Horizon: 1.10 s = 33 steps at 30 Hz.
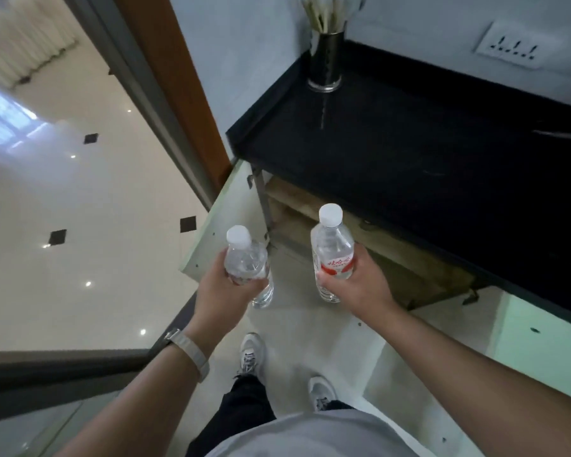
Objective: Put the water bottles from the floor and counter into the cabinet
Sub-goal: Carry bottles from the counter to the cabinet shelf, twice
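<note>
While two water bottles are held upright, the clear bottle [244, 258] sits in the left grip [225, 291], fingers wrapped round it, and the labelled bottle [333, 255] is clasped in the right grip [360, 282]. At twelve o'clock the cabinet [343, 232] stands open beneath the black tabletop [409, 143]. This looks like the carrying step; next, probably stooping to set both inside.

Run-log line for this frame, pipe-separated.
left hand: grips clear bottle, cap up | right hand: grips red-label bottle, cap up | cabinet: door open, below black counter | bottles: not yet inside
</note>
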{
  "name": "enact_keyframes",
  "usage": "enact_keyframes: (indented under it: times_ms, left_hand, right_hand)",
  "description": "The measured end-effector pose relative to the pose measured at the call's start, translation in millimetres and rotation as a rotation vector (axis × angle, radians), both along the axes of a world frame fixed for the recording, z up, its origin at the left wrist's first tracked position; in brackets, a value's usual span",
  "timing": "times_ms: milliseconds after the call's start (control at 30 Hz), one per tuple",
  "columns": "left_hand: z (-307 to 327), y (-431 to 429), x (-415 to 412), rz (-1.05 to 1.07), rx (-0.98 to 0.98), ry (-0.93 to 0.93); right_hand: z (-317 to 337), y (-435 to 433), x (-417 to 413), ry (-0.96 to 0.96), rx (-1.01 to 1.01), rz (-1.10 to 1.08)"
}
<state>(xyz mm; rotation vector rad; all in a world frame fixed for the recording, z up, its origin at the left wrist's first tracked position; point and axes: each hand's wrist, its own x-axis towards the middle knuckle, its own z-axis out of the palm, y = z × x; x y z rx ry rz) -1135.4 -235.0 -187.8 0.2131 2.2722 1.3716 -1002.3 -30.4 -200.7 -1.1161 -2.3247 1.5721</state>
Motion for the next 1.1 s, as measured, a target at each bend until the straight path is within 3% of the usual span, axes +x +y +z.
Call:
enact_keyframes:
  times_ms: [333,633,867,1100]
  left_hand:
    - [-46,35,-117,-0.317,0.009,-0.051]
    - [-97,67,-140,-0.305,-0.058,-0.101]
    - [-174,97,-142,-0.210,-0.067,-0.102]
    - [-280,141,-151,-0.182,0.087,-0.079]
  right_hand:
    - [-5,-22,-62,-0.170,0.048,-0.313]
    - [-46,-16,-86,-0.271,0.020,-0.349]
    - [-124,15,-95,-0.242,0.005,-0.314]
    - [-240,54,-112,-0.082,0.006,-0.309]
